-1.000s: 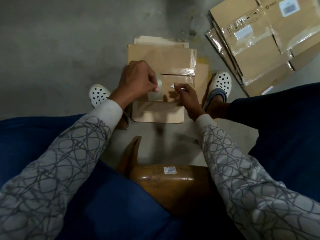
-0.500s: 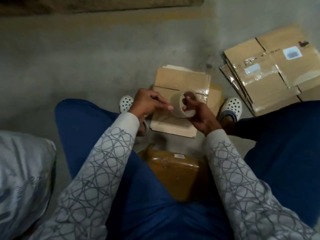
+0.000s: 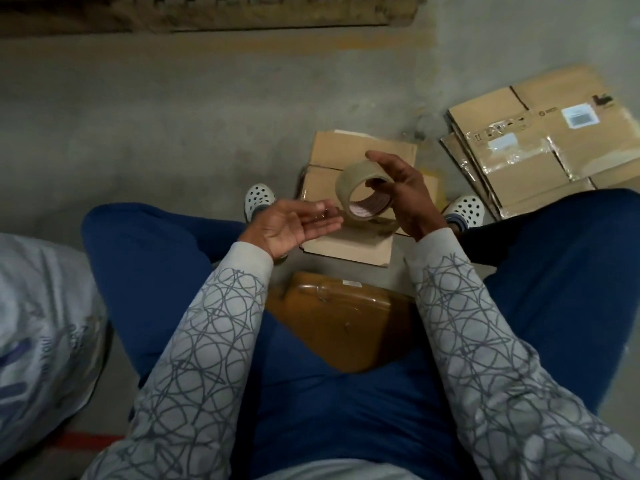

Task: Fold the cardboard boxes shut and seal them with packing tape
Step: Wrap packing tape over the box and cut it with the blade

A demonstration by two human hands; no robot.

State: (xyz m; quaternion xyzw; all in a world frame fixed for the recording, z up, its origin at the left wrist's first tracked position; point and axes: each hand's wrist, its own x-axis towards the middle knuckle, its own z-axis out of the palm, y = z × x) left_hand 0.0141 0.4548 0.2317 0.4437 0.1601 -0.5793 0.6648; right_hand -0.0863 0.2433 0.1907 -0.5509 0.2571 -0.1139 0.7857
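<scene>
A roll of clear packing tape is held up in my right hand, fingers hooked through its core. My left hand is palm up just left of the roll, fingers extended and apart, holding nothing that I can make out. Below both hands a flattened cardboard box lies on the concrete floor between my feet, with a shiny tape strip across it. My hands hide its middle.
A stack of flattened taped boxes lies on the floor at the right. A brown wooden stool seat shows between my knees. A grey printed sack sits at the left. A wooden pallet runs along the top.
Both hands rose off the box with the tape roll. The left hand let go of the roll and turned palm up. The head lifted, showing more floor.
</scene>
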